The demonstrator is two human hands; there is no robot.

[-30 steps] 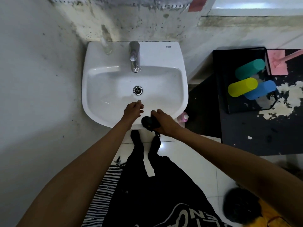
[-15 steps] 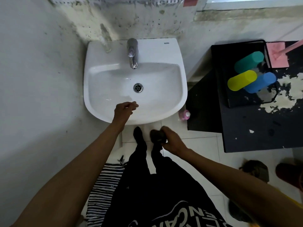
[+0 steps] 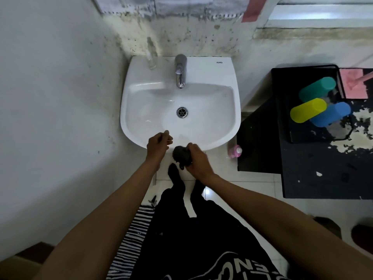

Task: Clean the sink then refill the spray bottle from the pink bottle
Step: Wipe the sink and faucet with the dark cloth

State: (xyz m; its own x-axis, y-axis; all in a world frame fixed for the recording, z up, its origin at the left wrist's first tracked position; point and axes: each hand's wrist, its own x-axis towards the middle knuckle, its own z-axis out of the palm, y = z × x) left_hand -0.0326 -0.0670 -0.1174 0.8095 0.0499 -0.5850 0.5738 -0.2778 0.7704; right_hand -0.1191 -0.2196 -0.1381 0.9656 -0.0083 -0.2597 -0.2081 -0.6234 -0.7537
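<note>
At the front rim of the sink (image 3: 141,126) my right hand (image 3: 198,159) is curled round a dark bunched cloth (image 3: 181,155), which it holds just at the basin's near edge. My left hand (image 3: 158,143) hovers beside it over the rim with the fingers loosely curled; I cannot tell whether it pinches anything. I judge I am somewhere in the cleaning step: the basin looks white and wet, but how much of it is wiped I cannot say. The refill seems untouched. The spray bottle (image 3: 151,55), clear, stands on the back ledge left of the tap (image 3: 180,70), and the pink bottle (image 3: 235,151) sits on the floor below the sink's right side, well apart from it. Both must yet be brought together and opened.
</note>
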